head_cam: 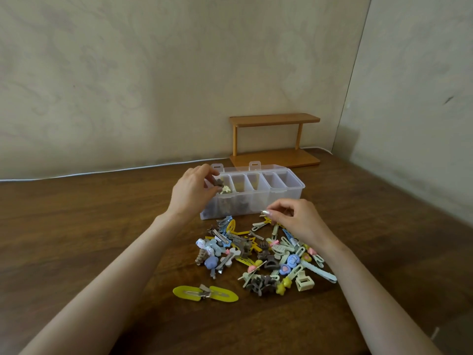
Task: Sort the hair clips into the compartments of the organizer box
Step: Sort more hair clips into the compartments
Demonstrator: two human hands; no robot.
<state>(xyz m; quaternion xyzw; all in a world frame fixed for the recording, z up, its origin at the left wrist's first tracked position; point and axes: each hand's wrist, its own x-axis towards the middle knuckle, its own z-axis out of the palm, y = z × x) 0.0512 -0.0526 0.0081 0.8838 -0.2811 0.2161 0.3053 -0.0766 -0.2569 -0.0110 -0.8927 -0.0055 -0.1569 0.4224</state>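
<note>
A clear plastic organizer box (286, 194) with several compartments stands open on the wooden table. My left hand (190, 193) hovers over its leftmost compartment, pinching a brown clip (218, 182) beside a cream flower clip (225, 190). A few brown clips show through the box's left front wall. My right hand (298, 220) is in front of the box, pinching a small silvery clip (265, 213) just above the pile of hair clips (258, 254) in yellow, blue, brown, cream and pink. A pair of large yellow oval clips (204, 294) lies apart at the front.
A small two-tier wooden shelf (275, 139) stands behind the box against the wall. A white cable (102, 171) runs along the table's back edge. Walls close off the back and the right side.
</note>
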